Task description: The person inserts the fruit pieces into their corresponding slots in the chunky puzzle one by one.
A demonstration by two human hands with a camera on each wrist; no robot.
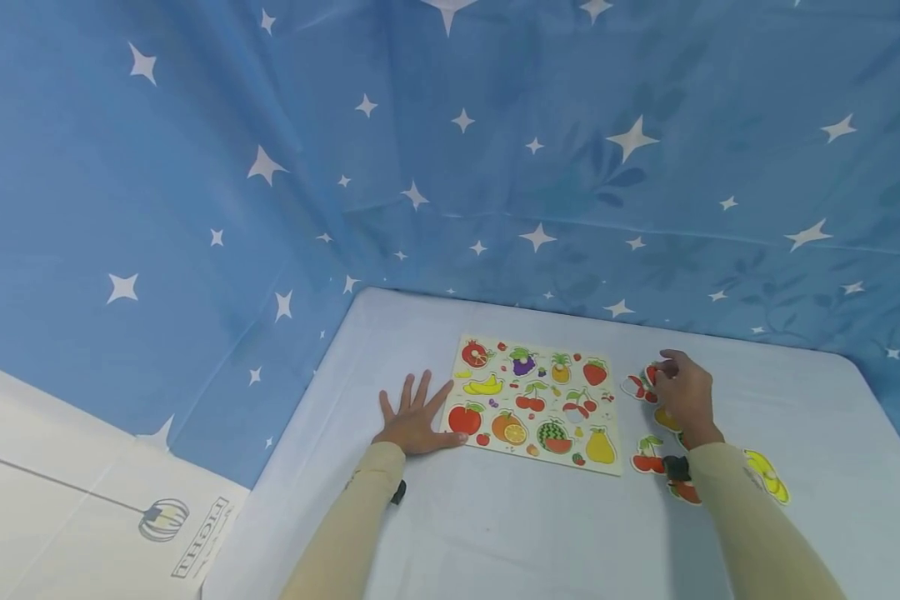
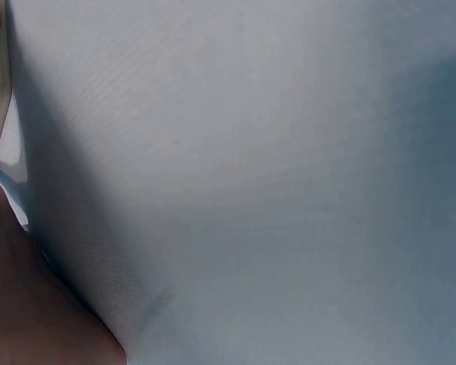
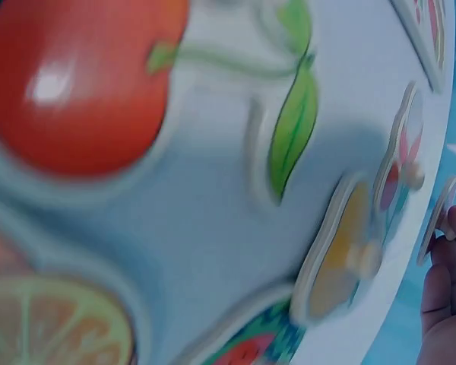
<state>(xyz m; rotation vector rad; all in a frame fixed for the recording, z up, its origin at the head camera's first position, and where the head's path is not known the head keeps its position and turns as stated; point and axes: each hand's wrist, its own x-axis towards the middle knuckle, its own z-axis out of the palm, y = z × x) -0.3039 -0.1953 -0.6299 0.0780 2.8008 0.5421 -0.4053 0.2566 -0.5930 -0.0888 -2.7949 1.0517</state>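
Head view: your left hand (image 1: 412,427) is spread at the puzzle board (image 1: 553,407), toward the tabletop's (image 1: 540,525) far edge; right hand (image 1: 687,400) pinches a red piece (image 1: 651,375). Pomegranate (image 1: 471,355), grapes (image 1: 521,363), pineapple (image 1: 559,373) look seated; bananas (image 1: 769,482), cherries (image 1: 642,463), others lie loose.

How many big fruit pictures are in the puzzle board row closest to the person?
4. Along the near row of the board, left to right: red apple, orange, watermelon and pear. The left hand lies by the apple, yet none seems hidden.
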